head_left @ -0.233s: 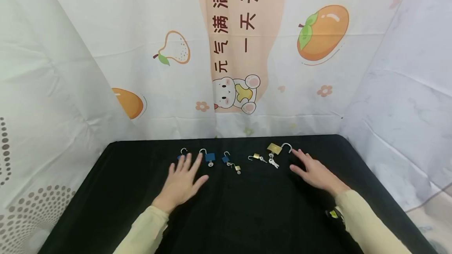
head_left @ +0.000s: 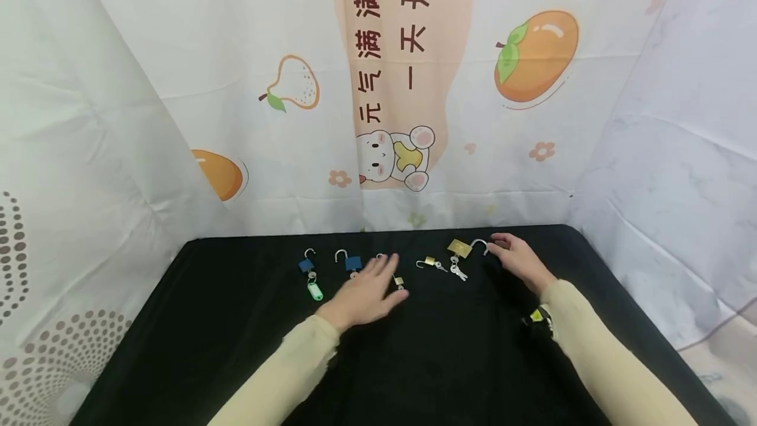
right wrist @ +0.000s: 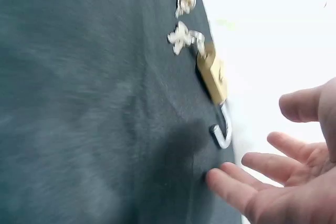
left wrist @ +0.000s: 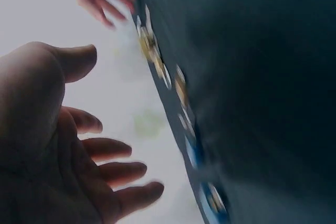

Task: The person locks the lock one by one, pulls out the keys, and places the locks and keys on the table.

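My left hand (head_left: 362, 293) hovers with spread fingers over the middle of a row of padlocks, holding nothing. It hides most of one blue padlock and overlaps a larger blue padlock (head_left: 353, 263); a small brass padlock (head_left: 399, 281) shows by its thumb. My right hand (head_left: 520, 261) is at the far right, fingertips close beside the raised shackle (right wrist: 226, 127) of the big brass padlock (head_left: 459, 249), its fingers loosely bent and holding nothing. Keys (head_left: 458, 272) hang from that padlock. Left of it lies another small brass padlock (head_left: 430, 260), shackle open, with a key.
At the left end lies a blue padlock (head_left: 305, 265) with a green key tag (head_left: 315, 291). All the locks lie near the back edge of a black-covered table (head_left: 449, 360). A white printed curtain (head_left: 266, 169) hangs close behind and at both sides.
My left hand has swept right, from over the leftmost blue padlocks to the middle ones, uncovering the green tag. The right hand has moved slightly up and toward the table's back edge.
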Available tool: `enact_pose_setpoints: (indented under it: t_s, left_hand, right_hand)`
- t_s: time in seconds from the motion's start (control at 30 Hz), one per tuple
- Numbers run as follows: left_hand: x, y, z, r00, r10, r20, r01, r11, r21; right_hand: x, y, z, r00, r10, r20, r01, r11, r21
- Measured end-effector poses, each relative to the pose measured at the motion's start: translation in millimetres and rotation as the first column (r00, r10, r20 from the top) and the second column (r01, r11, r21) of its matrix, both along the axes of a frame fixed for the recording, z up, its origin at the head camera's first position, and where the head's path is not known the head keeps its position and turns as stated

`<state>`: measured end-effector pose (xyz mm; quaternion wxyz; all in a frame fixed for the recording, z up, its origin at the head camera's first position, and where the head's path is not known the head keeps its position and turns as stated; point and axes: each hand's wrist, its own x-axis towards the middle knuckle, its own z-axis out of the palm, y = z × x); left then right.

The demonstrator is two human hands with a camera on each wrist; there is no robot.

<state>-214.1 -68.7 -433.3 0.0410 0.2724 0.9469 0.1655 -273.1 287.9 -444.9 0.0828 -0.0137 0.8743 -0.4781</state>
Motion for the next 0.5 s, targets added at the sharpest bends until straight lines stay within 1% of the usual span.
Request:
enact_pose_setpoints:
  t_s: [0.03,0.13,0.17,0.23,0.3,0.4,0.5]
  left_hand:
    - [-4.7,14.2,0.2,0.999,-0.029,0.015,0.029,1.000,0.003]
    - [-20.7,54.1,-1.8,0.994,-0.058,0.097,0.059,0.998,-0.006]
    - [-27.3,66.6,-4.3,0.992,-0.051,0.114,0.053,0.999,-0.011]
    - [-40.9,89.5,-9.9,0.989,-0.018,0.144,0.021,0.999,-0.024]
    - [-55.6,109.8,-15.8,0.988,0.024,0.150,-0.021,1.000,-0.024]
    - [-75.4,136.1,-20.4,0.987,0.100,0.128,-0.098,0.995,-0.019]
    - [-88.4,156.7,-20.7,0.979,0.154,0.131,-0.155,0.988,-0.007]
  right_hand:
    - [-5.7,0.5,-0.5,0.999,-0.020,0.043,0.022,0.999,-0.036]
    - [-17.9,1.0,-2.8,0.989,-0.056,0.134,0.070,0.992,-0.106]
    - [-20.4,0.4,-3.6,0.986,-0.064,0.153,0.083,0.990,-0.116]
    - [-24.1,-1.9,-5.0,0.981,-0.077,0.178,0.098,0.989,-0.112]
    - [-26.4,-6.1,-5.8,0.978,-0.096,0.184,0.111,0.991,-0.074]
    - [-30.4,-14.3,-6.2,0.973,-0.161,0.164,0.158,0.987,0.031]
    - [-34.3,-22.4,-5.7,0.972,-0.212,0.102,0.192,0.965,0.176]
